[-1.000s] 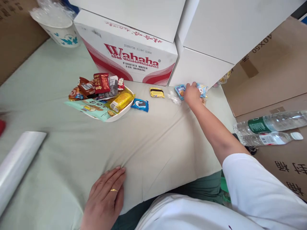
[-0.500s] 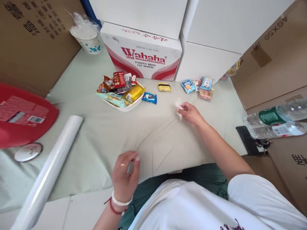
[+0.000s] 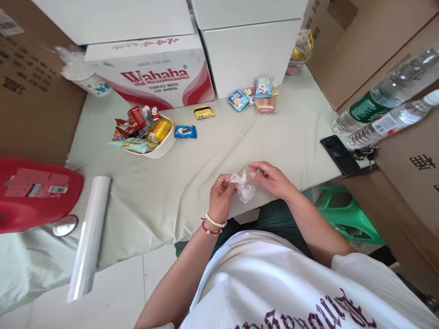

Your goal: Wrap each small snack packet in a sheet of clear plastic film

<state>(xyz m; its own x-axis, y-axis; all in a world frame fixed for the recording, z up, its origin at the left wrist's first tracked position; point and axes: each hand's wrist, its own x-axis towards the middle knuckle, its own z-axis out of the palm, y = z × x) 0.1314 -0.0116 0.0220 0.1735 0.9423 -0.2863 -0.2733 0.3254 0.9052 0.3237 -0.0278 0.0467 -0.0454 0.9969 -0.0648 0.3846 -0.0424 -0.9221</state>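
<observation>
- Plastic film point(image 3: 245, 189), clear and crumpled, is in your left hand point(image 3: 220, 196), over the near edge of the desk point(image 3: 212, 151); whether it wraps anything, you cannot tell from this view.
- Transfer: the film, in your right hand point(image 3: 274, 180) half a second ago and farther out over the desk, is now in your left, and your two hands are near each other.
- Significance: the film is probably easier to handle here, with one hand steadying it and the other seemingly free just beside it.
- Unaltered: the white bowl point(image 3: 164, 147), the blue packet point(image 3: 185, 132) beside it, the yellow packet point(image 3: 204, 112) and the packet cluster point(image 3: 264, 87) near the white box point(image 3: 254, 59) keep their layout.
- Left pose: your thumb and fingers close narrowly on the film; your wrist, ringed by a beaded bracelet point(image 3: 215, 220), points toward your body.
- Right pose: your fingers curl loosely, thumb slightly apart from the index finger; contact with the film is unclear. Your forearm slants in from the right.
</observation>
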